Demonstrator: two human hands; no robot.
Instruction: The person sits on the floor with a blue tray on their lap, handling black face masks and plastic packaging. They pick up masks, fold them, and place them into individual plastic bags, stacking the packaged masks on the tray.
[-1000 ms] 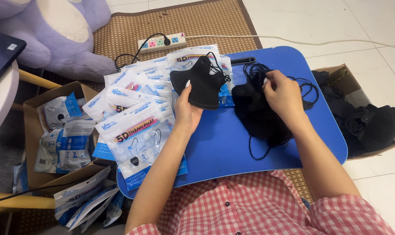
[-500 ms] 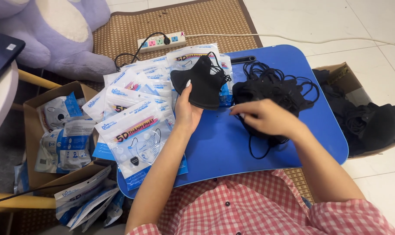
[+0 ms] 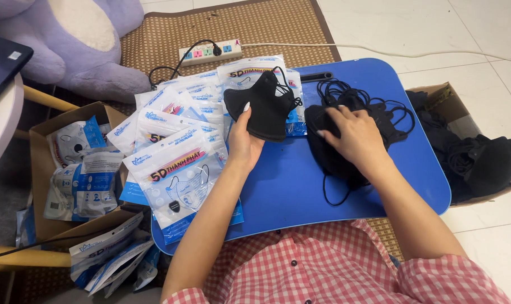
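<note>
My left hand (image 3: pixel 244 142) holds a folded stack of black face masks (image 3: pixel 262 104) upright above the blue lap table (image 3: pixel 292 186). My right hand (image 3: pixel 351 135) lies flat, fingers spread, on a loose pile of black masks (image 3: pixel 337 163) with tangled ear loops on the right half of the table. Several white and blue mask packets (image 3: pixel 176 169) lie fanned over the table's left side, next to my left hand.
A cardboard box with packets (image 3: pixel 78 169) stands at left, more packets (image 3: pixel 112 253) on the floor below it. A box of black masks (image 3: pixel 475 157) sits at right. A power strip (image 3: pixel 210 52) and a purple plush toy (image 3: pixel 81 45) lie behind on a woven mat.
My right hand came down from lifting ear loops and moved left onto the loose mask pile. The left hand with its stack has hardly moved.
</note>
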